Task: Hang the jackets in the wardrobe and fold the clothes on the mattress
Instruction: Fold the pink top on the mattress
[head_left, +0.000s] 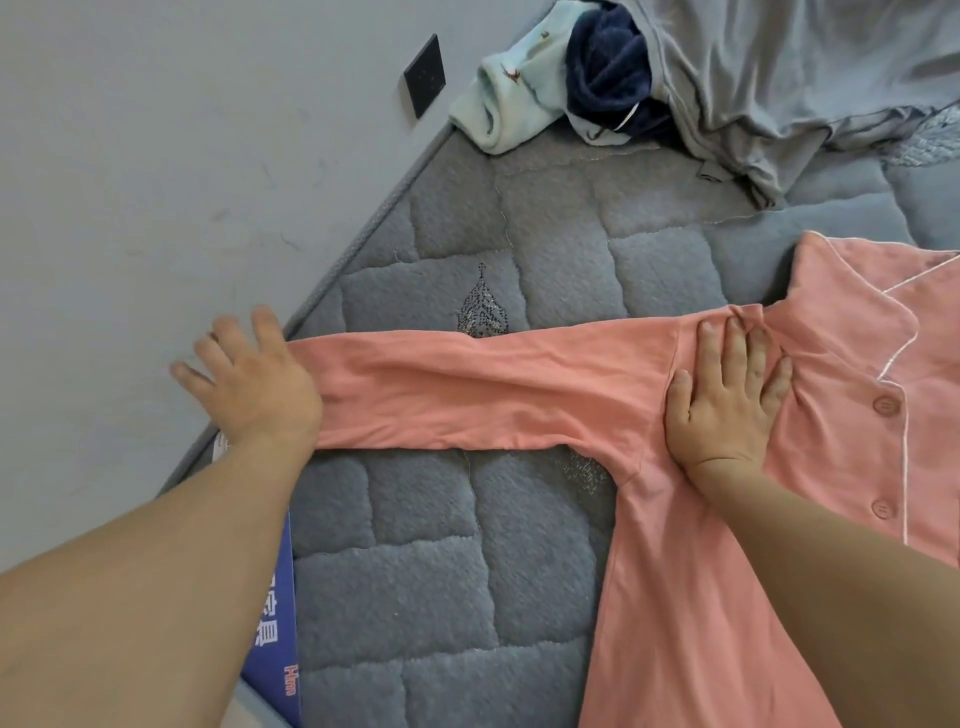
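Observation:
A pink button-up shirt (841, 332) with white piping lies flat on the grey quilted mattress (447, 587). Its long sleeve (483, 389) stretches out to the left across the mattress. My left hand (254, 382) lies with spread fingers on the sleeve's cuff end at the mattress's left edge. My right hand (727, 395) presses flat on the shirt at the shoulder, where the sleeve joins the body, fingers straight.
At the far end lie a pale mint garment (498, 104), a dark navy fleece piece (608, 73) and a grey garment (800, 88). A grey wall (156, 156) with a black switch plate (425, 75) runs along the left. A blue label (275, 623) hangs on the mattress side.

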